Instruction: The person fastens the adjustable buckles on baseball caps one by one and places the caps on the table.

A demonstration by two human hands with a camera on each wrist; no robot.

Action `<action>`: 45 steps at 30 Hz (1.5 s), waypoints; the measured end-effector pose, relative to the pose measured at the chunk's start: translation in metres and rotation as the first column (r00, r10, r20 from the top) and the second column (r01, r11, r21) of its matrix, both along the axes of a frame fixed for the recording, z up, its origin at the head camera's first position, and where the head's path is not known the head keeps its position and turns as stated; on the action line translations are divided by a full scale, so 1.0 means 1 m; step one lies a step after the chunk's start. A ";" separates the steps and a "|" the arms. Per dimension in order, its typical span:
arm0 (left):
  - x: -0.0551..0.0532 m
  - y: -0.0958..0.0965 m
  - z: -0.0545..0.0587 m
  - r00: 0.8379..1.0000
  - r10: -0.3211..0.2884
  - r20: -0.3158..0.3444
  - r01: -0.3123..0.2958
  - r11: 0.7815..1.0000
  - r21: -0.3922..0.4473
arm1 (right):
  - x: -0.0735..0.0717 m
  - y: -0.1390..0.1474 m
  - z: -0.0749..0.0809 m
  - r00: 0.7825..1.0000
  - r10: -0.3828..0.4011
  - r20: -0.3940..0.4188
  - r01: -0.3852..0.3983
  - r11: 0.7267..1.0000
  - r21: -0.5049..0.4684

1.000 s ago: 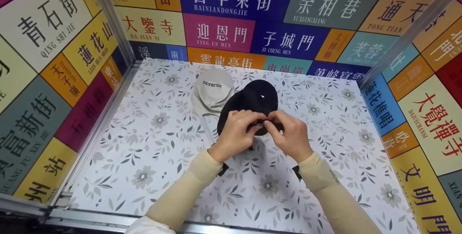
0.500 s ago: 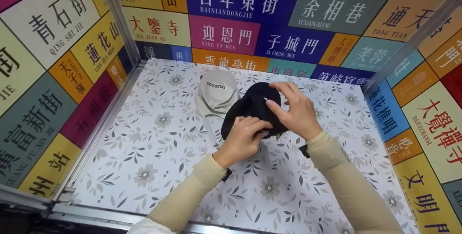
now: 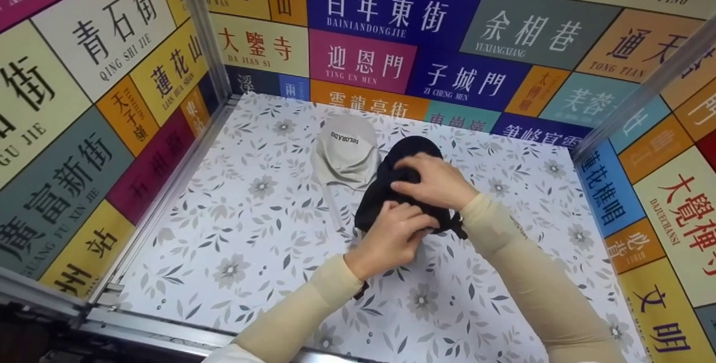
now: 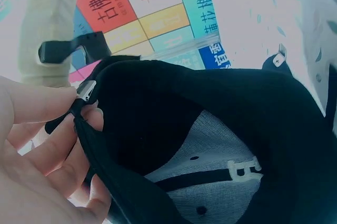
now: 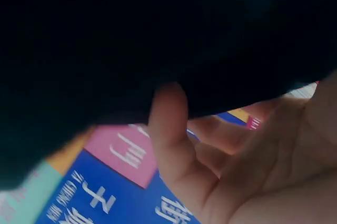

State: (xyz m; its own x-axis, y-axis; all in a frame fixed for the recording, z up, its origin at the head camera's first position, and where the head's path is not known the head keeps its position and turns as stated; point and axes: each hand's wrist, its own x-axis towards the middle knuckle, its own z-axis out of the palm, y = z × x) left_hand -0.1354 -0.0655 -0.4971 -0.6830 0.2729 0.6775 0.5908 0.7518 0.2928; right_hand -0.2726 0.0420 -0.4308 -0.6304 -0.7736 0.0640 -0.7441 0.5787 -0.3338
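A black baseball cap (image 3: 376, 203) is between both hands over the patterned table. My left hand (image 3: 390, 235) pinches its back strap near a small metal buckle (image 4: 87, 90), thumb on one side and fingertips on the other. In the left wrist view the cap's opening faces the camera, showing a pale mesh-like lining (image 4: 210, 155) with a white letter shape. My right hand (image 3: 435, 179) bends over the crown, thumb and fingers curved on its fabric. The right wrist view is mostly filled by the dark cloth, one digit pressed at its edge.
A beige cap (image 3: 348, 145) lettered COLORADO lies just left of the black one, its pale strap trailing toward the front. The flower-print table (image 3: 268, 251) is enclosed by colourful sign-printed walls (image 3: 358, 61) and metal frame posts (image 3: 211, 33).
The left hand keeps its pinch at the cap's back. My right hand left the strap area, spread out at the cap's right side, then moved in over the crown.
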 end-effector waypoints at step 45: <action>-0.004 -0.009 0.007 0.973 -0.021 -0.228 0.078 0.968 0.240 | -0.078 0.094 0.074 0.906 -0.398 -0.142 0.256 0.785 -0.564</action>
